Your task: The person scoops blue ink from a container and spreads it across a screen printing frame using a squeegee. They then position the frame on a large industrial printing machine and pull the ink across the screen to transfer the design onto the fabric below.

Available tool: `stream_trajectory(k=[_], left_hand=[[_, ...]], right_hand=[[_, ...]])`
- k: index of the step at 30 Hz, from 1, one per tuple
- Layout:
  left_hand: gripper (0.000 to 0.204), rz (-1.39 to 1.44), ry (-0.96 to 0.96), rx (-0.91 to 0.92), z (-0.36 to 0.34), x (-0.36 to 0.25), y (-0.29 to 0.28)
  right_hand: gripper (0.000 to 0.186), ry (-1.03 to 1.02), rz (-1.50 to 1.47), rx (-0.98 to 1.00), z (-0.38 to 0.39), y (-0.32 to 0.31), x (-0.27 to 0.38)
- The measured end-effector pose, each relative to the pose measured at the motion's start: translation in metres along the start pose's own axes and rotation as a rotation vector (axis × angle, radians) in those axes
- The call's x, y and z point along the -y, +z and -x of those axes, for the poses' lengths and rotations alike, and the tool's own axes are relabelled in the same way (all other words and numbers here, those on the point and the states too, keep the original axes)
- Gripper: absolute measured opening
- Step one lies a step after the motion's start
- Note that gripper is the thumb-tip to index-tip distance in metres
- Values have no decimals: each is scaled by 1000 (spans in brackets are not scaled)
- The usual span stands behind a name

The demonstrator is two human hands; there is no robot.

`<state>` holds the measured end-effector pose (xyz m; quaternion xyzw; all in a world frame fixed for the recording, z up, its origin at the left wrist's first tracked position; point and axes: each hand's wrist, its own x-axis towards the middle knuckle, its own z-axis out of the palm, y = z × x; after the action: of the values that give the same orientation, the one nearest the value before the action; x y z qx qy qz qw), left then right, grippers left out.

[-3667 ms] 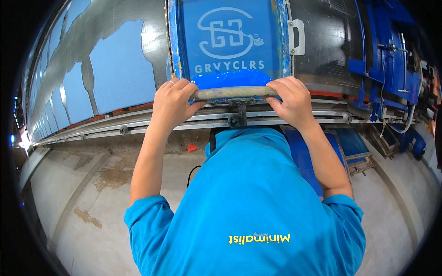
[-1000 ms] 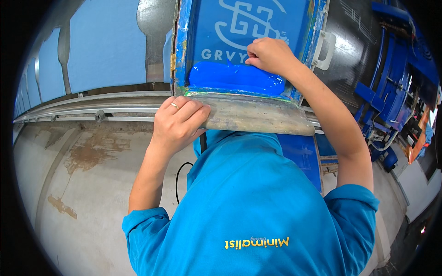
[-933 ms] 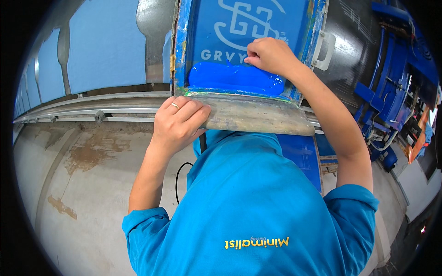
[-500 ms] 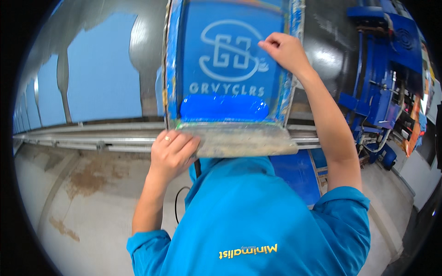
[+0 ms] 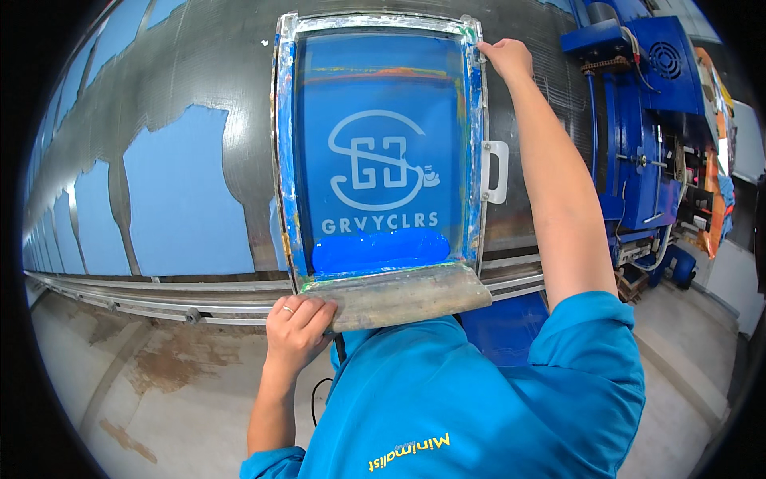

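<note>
A printing screen frame (image 5: pixel 281 160) with blue mesh and a white design lies on the long table in front of me. A pool of blue ink (image 5: pixel 381 249) sits at its near end. Across the frame's near edge lies a wide grey squeegee (image 5: pixel 407 294). My left hand (image 5: pixel 295 331), with a ring on one finger, grips the squeegee's left end. My right arm stretches out, and my right hand (image 5: pixel 507 60) grips the frame's far right corner. A white handle (image 5: pixel 496 172) sticks out from the frame's right side.
Blue fabric panels (image 5: pixel 179 203) lie on the dark table to the left. A metal rail (image 5: pixel 159 291) runs along the table's near edge. A blue machine (image 5: pixel 638 136) stands at the right. Below are a stained concrete floor (image 5: pixel 144 375) and a black cable (image 5: pixel 319 395).
My right hand has left the squeegee and slid up the frame's right side to its far corner. My left hand has stayed on the squeegee. More of the screen now shows.
</note>
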<state>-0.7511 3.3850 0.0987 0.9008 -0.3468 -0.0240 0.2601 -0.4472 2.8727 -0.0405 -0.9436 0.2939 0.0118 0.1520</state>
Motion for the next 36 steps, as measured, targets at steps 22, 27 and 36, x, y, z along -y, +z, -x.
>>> stream_trajectory(k=[22,27,36], left_hand=[[57,4,32,73,-13,2,-3],[43,30,-14,57,-15,0,-5],[54,1,-10,13,-9,2,-6]], right_hand=[[27,-552,-154,-26,46,-6,-25],[22,-471,-131,-106,37,10,-26],[18,0,-978,18,96,-31,-50]])
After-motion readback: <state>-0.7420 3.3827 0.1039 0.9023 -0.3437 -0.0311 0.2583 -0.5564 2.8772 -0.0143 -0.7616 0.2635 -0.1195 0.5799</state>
